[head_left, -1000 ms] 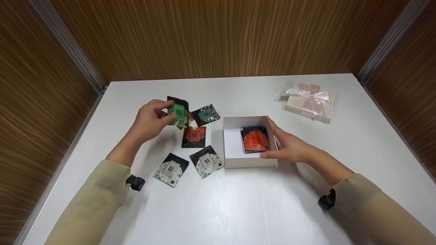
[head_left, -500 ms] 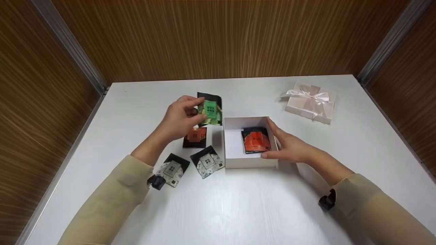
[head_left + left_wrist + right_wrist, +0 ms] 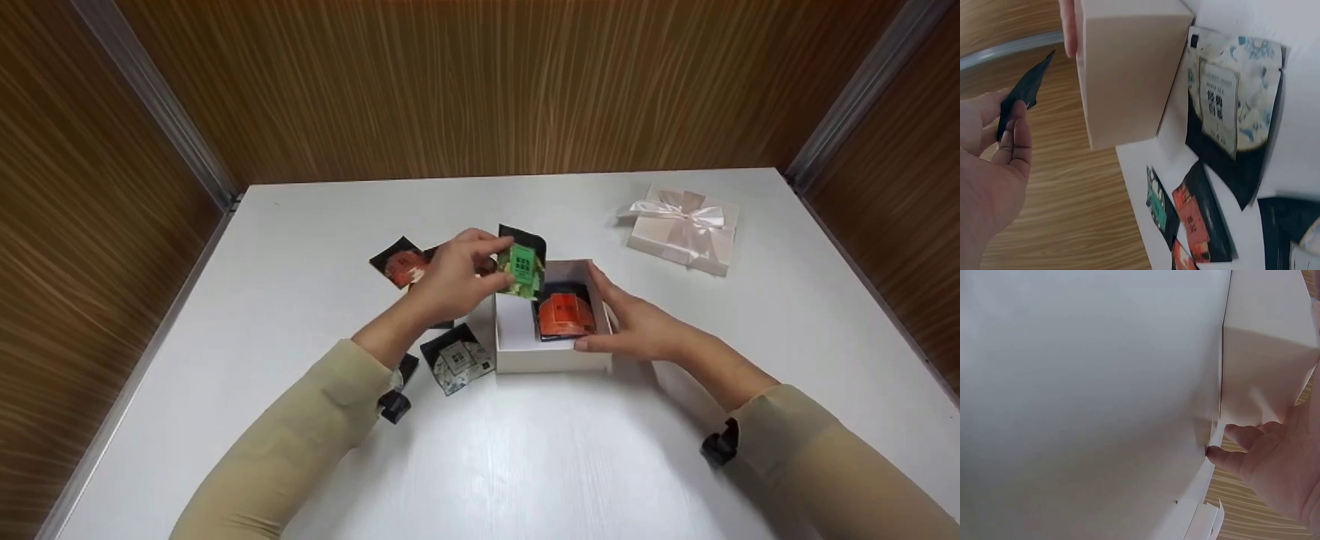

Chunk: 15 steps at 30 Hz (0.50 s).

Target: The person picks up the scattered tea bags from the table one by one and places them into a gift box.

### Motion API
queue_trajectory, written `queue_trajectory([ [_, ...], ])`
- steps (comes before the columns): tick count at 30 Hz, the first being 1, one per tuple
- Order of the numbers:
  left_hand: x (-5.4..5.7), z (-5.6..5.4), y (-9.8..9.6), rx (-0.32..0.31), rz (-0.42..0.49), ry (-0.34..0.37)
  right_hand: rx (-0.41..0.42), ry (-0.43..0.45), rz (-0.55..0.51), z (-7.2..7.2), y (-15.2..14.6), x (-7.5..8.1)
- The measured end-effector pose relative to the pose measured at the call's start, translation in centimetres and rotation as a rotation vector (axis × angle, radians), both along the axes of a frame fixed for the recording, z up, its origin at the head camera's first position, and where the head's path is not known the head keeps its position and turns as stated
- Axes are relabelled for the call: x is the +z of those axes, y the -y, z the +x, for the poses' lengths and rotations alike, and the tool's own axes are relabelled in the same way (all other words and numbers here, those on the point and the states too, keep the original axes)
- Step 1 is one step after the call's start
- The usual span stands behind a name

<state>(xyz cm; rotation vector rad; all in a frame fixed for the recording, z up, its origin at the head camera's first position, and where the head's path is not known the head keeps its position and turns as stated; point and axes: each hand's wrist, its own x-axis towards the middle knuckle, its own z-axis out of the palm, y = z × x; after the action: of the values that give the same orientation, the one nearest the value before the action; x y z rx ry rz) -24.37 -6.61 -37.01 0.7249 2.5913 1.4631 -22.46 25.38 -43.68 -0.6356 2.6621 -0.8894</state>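
My left hand (image 3: 454,277) pinches a green-and-black tea sachet (image 3: 523,264) between thumb and fingers, raised over the left back part of an open white box (image 3: 555,363). The left wrist view has the sachet (image 3: 1026,90) edge-on, its dark back showing, beside the box's outer wall (image 3: 1129,79). Inside the box, toward its right side, lies an orange-red sachet (image 3: 566,315). My right hand (image 3: 637,326) holds the box by its right side, thumb at the front corner and fingers along the far corner. From the right wrist, the fingers (image 3: 1235,458) show low against the box.
Left of the box lies a white-and-black sachet (image 3: 457,360); another (image 3: 407,371) is partly behind my left wrist. Farther back, a red sachet (image 3: 403,262) and others are partly covered by my hand. A pale lid with a satin bow (image 3: 684,225) rests at the back right.
My left hand has carried the green sachet rightward from above the loose sachets to over the box, uncovering a red sachet at the left. The right hand and box have stayed in place.
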Motion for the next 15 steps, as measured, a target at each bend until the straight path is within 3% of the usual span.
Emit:
queue_trajectory([
  [5, -1.1, -0.1, -1.5, -0.039, -0.044, 0.011, -0.008, 0.008, -0.002, 0.0, 0.0, 0.0],
  [15, -2.8, -0.4, -3.2, -0.038, -0.069, 0.011, -0.002, 0.01, -0.015, 0.0, -0.2, -0.1],
])
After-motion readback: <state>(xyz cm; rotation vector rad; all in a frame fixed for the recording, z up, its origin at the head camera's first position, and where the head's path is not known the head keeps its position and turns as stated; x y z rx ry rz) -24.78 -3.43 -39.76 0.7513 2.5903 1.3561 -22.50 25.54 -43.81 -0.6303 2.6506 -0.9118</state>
